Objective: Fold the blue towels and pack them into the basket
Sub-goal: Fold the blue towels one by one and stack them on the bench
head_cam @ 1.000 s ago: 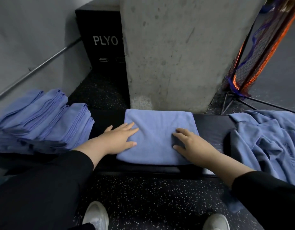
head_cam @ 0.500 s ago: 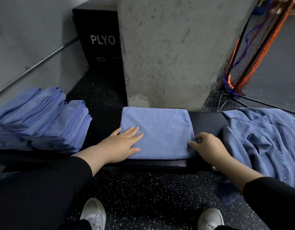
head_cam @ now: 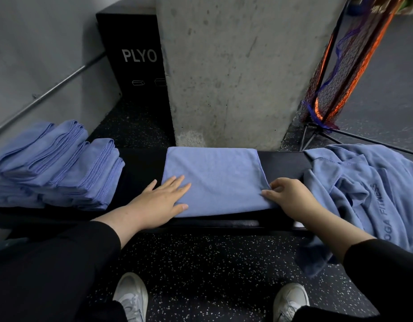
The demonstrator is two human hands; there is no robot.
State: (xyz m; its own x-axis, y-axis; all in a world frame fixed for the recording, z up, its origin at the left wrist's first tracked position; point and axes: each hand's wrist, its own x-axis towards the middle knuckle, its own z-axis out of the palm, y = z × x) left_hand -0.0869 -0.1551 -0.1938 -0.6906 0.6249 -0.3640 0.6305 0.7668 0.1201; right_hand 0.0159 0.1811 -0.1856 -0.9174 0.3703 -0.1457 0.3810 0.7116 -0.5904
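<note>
A folded blue towel [head_cam: 216,177] lies flat on the black bench [head_cam: 282,163] in front of me. My left hand [head_cam: 158,201] rests flat on its near left corner, fingers straight. My right hand [head_cam: 287,194] pinches the towel's near right edge, which is lifted a little. Several folded blue towels [head_cam: 68,168] are stacked on the bench's left end. A heap of unfolded blue towels [head_cam: 368,194] covers the right end and hangs over the front. No basket is in view.
A concrete pillar [head_cam: 235,70] rises right behind the bench. A black PLYO box [head_cam: 135,66] stands at the back left, and an orange and black net on a stand [head_cam: 335,84] at the back right. My shoes [head_cam: 131,298] are on the speckled floor.
My right hand slid off the towel's top to its right edge and took hold of it. My left hand stayed flat on the left side.
</note>
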